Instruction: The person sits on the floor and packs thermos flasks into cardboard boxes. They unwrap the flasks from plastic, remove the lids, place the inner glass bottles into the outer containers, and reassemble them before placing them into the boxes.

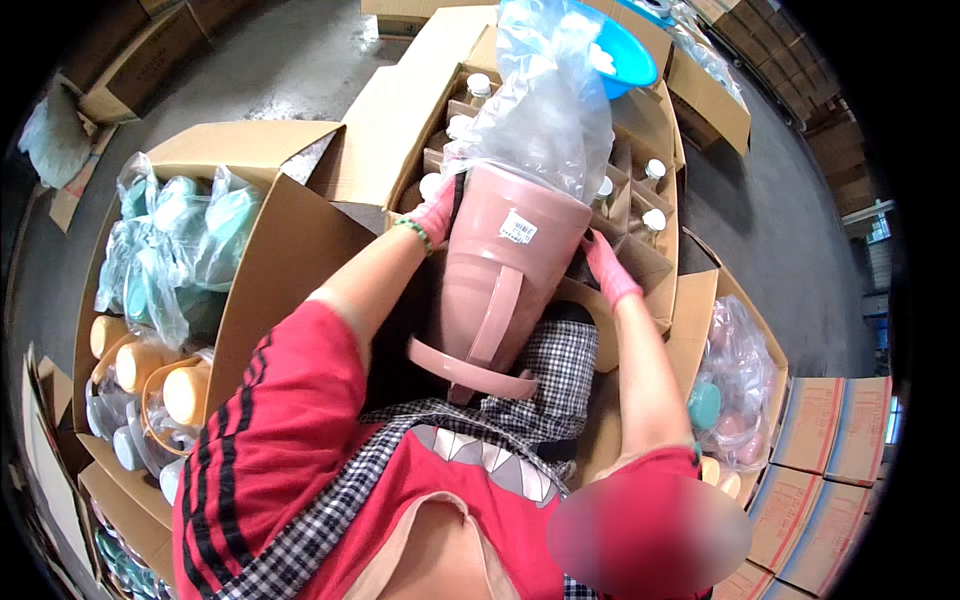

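Now both pink-gloved hands are on the pink plastic pitcher (500, 280): the left hand (437, 210) wraps the rim on one side, the right hand (606, 266) presses the other wall. It lies tilted against the person's lap, base toward the body, mouth aimed at the open carton of bottles (640, 215). A clear plastic bag (545, 110) balloons off the mouth, and that looks like the risk: slick film under gloves could slide, or snag and tear on the rim. The pitcher is smooth, tapered, with a long handle and a white sticker.
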Demonstrator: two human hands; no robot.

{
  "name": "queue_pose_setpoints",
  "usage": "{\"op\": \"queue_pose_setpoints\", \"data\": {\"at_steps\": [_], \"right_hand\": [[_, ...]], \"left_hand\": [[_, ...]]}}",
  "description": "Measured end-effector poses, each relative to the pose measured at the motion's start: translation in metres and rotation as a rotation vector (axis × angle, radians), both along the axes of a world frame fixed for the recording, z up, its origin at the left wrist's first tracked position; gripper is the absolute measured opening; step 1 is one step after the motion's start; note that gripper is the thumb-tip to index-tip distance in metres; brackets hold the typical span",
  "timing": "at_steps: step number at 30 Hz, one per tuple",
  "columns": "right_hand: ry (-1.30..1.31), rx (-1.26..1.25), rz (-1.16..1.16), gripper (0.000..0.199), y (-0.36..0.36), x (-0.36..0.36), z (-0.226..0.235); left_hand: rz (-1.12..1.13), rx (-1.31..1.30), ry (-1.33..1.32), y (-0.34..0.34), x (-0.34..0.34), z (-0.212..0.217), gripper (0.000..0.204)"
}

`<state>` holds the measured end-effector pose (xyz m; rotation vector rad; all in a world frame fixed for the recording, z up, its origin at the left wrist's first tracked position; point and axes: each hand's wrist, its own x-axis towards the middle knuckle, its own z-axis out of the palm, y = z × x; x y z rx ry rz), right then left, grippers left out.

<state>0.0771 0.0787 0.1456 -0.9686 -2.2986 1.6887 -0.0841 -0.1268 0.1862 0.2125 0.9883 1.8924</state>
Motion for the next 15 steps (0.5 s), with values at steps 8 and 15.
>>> {"op": "queue_pose_setpoints", "data": {"at_steps": [8, 15], "right_hand": [[-0.283, 0.718, 0.744, 0.023, -0.114, 0.077, 0.087], [-0.022, 0.754, 0.57, 0.023, -0.13, 0.071, 0.156]], "left_hand": [[-0.007, 0.367, -0.373, -0.114, 0.025, -0.032, 0.051], [-0.258, -0.041, 1.761, -0.166, 0.078, 0.015, 0.024]]}}
